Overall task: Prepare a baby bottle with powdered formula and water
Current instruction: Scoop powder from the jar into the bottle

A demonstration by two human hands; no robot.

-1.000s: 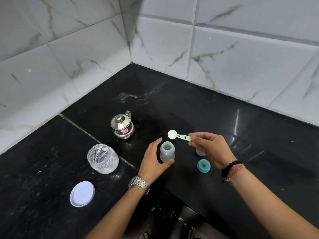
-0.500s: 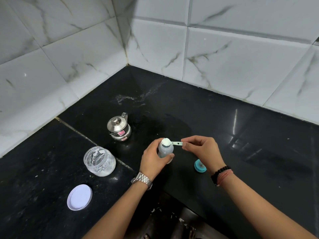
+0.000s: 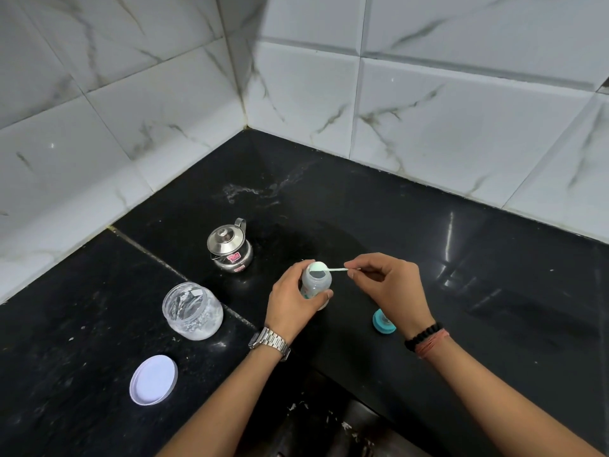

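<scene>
Now, from the left I see the lid (image 3: 153, 379), the open jar (image 3: 192, 311) and the kettle (image 3: 230, 245). My left hand (image 3: 291, 303) grips the bottle (image 3: 315, 285) on the counter (image 3: 494, 291); my right hand (image 3: 390, 285) pinches the scoop (image 3: 324, 268) over its mouth. The teal cap (image 3: 382, 323) lies beside.

Dim, cool light glares in streaks off the glossy black tabletop (image 3: 461, 245) at right, while wide-angle bending curves the tiled walls (image 3: 461, 110).

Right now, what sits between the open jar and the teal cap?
In the head view, the baby bottle, gripped by the left hand, stands between jar and cap.
</scene>
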